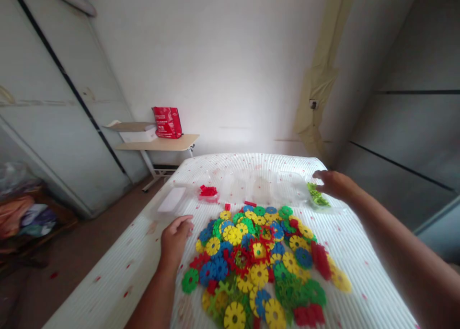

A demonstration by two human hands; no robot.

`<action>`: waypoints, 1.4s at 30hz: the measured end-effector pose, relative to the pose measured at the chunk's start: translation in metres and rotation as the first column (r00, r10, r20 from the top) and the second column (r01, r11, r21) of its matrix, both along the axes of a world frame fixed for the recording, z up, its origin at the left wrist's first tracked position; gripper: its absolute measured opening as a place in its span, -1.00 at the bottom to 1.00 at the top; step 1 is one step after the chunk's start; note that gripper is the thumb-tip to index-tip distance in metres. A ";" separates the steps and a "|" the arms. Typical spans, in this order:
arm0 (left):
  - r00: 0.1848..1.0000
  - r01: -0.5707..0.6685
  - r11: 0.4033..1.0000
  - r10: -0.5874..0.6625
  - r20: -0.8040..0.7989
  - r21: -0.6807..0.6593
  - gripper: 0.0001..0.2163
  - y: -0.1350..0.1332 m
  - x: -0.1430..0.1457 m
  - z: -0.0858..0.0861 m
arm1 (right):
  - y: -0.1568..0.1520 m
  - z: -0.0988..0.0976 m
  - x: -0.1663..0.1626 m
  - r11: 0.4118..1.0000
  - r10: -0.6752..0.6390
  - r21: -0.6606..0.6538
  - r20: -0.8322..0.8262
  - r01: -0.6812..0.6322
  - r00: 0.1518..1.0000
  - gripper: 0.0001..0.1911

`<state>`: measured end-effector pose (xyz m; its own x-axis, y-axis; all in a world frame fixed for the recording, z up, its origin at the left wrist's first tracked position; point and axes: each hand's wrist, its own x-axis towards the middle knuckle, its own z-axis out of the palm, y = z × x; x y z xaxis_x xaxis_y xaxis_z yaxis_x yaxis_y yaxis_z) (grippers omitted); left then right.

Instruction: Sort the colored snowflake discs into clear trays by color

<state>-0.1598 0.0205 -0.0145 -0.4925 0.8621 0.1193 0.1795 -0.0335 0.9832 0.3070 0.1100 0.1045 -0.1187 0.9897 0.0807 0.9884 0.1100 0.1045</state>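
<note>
My right hand (334, 182) reaches over a clear plastic container of light green pieces (318, 194) on the right. Its fingers are apart, and I see nothing between them. Beside the left edge of the heap of plastic building pieces, my left hand (177, 234) is loosely closed, with no piece showing in it. Yellow notched discs (235, 315), blue discs (207, 273), green discs (190, 280) and red pieces (321, 260) make up this mixed heap. Red pieces (208, 191) fill another clear container at the left of the row.
More see-through containers (292, 187) stand along the far side of the table's ribbed white cover (143, 266). A white box-like thing (172, 199) lies at the left. Beyond, a small side table (179, 143) bears a red bag (167, 123) and a box (138, 135).
</note>
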 end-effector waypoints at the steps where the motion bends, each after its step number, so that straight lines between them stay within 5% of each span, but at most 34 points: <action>1: 1.000 0.001 1.000 -0.001 0.009 0.001 -0.66 0.000 0.001 0.000 | -0.012 0.001 -0.012 0.998 0.054 0.038 -0.070 -0.051 0.996 -0.66; 4: 1.000 0.005 1.000 -0.005 0.020 0.003 -0.68 -0.001 0.002 0.000 | -0.056 -0.004 -0.064 0.948 0.318 0.101 -0.341 -0.302 0.885 -0.77; 6: 1.000 0.009 1.000 -0.009 0.026 0.009 -0.69 -0.001 0.002 0.001 | -0.087 -0.013 -0.107 0.841 0.526 0.157 -0.457 -0.518 0.717 -0.77; 9: 0.999 0.012 1.000 -0.013 0.045 0.025 -0.69 -0.002 0.003 0.002 | -0.124 -0.024 -0.164 0.652 0.712 0.176 -0.478 -0.737 0.515 -0.73; 12: 0.999 0.002 0.999 -0.003 0.052 0.034 -0.69 -0.002 0.004 0.003 | -0.140 -0.031 -0.199 0.564 0.772 0.101 -0.418 -0.820 0.480 -0.76; 18: 0.999 0.004 0.999 -0.006 0.046 0.036 -0.69 -0.001 0.003 0.002 | -0.142 -0.039 -0.207 0.611 0.744 -0.028 -0.321 -0.791 0.586 -0.73; 22: 0.999 0.010 0.999 -0.012 0.051 0.038 -0.69 -0.001 0.003 0.003 | -0.139 -0.041 -0.196 0.676 0.706 -0.026 -0.264 -0.737 0.657 -0.87; 33: 0.998 0.008 0.999 -0.010 0.070 0.034 -0.69 -0.001 0.003 0.003 | -0.127 -0.030 -0.168 0.836 0.529 -0.104 -0.110 -0.539 0.841 -0.88; 42: 0.996 0.011 0.999 -0.015 0.083 0.051 -0.70 -0.001 0.003 0.002 | -0.134 -0.045 -0.198 0.732 0.678 0.046 -0.143 -0.679 0.721 -0.85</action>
